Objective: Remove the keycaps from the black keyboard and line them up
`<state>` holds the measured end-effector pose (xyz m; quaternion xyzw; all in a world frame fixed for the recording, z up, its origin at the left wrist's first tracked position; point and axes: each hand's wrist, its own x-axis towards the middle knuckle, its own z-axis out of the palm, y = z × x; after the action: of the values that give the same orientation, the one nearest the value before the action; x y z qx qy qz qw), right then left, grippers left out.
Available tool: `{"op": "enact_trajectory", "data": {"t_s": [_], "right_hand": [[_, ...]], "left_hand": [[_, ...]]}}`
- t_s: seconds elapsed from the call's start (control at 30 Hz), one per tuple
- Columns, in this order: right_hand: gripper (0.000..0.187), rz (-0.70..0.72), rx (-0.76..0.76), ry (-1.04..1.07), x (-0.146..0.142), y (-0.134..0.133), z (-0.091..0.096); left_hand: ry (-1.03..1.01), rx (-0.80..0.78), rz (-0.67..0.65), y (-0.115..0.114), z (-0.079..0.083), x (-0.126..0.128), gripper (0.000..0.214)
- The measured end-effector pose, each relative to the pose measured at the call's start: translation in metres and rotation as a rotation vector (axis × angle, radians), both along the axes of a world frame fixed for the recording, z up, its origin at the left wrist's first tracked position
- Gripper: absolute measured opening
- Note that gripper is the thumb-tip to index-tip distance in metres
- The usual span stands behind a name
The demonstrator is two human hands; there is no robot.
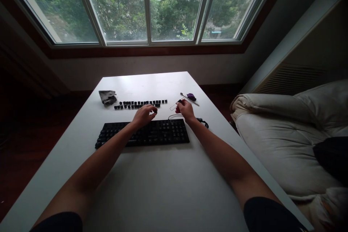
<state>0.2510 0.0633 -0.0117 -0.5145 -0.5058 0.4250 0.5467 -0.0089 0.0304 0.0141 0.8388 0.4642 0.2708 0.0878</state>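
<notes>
A black keyboard (165,132) lies across the white table (152,181), partly covered by my left forearm. Above its back edge, my left hand (144,115) is closed, with a small black keycap (155,111) at its fingertips. To the right, my right hand (186,109) grips a wire keycap puller (173,107) by its dark handle; its thin wire loop points left, away from the fingers. Behind the keyboard, several loose black keycaps (132,103) stand in two rows, with my left hand overlapping the nearer row.
A crumpled grey cloth (107,97) lies left of the keycap rows. On the right are a thin brush-like stick (193,101), a small purple item (191,96) and a coiled black cable (203,121). A pale sofa (272,141) stands beyond the table's right edge.
</notes>
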Motion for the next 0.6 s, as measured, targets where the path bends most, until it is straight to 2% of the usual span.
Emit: {"op": "enact_trajectory", "data": {"t_s": [0.17, 0.33, 0.6], "right_hand": [[0.017, 0.006, -0.017, -0.017, 0.015, 0.015, -0.02], [0.016, -0.063, -0.088, -0.037, 0.031, 0.025, -0.031], [0.016, -0.059, -0.076, -0.068, 0.034, 0.028, -0.039]], "left_hand": [[0.122, 0.02, 0.035, 0.034, -0.001, 0.023, 0.017], [0.193, 0.026, 0.11, 0.066, -0.016, 0.047, 0.018], [0.262, 0.02, 0.156, 0.09, -0.037, 0.058, 0.019]]}}
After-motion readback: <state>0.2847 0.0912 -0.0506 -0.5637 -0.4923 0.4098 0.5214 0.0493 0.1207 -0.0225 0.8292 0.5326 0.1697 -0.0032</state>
